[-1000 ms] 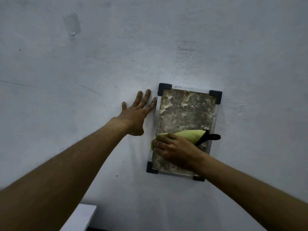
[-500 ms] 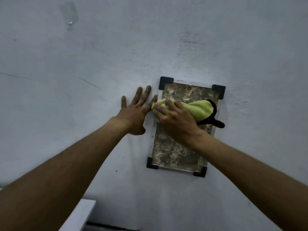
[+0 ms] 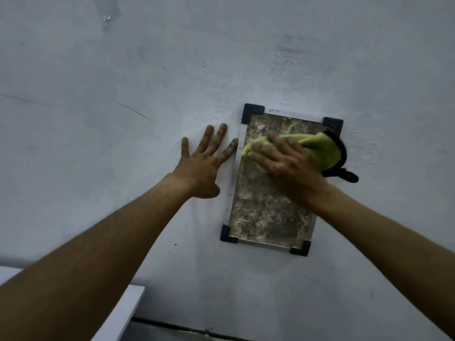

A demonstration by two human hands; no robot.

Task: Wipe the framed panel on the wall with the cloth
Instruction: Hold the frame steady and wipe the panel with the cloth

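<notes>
Wiping step in hand: cloth (image 3: pixel 317 151) pressed on upper panel (image 3: pixel 268 210) by right hand (image 3: pixel 285 166), fingers gripping it. Left hand (image 3: pixel 204 163) spread flat on wall (image 3: pixel 172 70), released. Lower panel likely wanted next.

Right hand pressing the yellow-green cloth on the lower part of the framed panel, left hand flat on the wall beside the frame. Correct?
Not quite. In the head view the right hand presses the yellow-green cloth on the upper part of the framed panel, near its top corners, not the lower part. The rest holds: the left hand lies flat on the wall beside the frame's left edge.
</notes>
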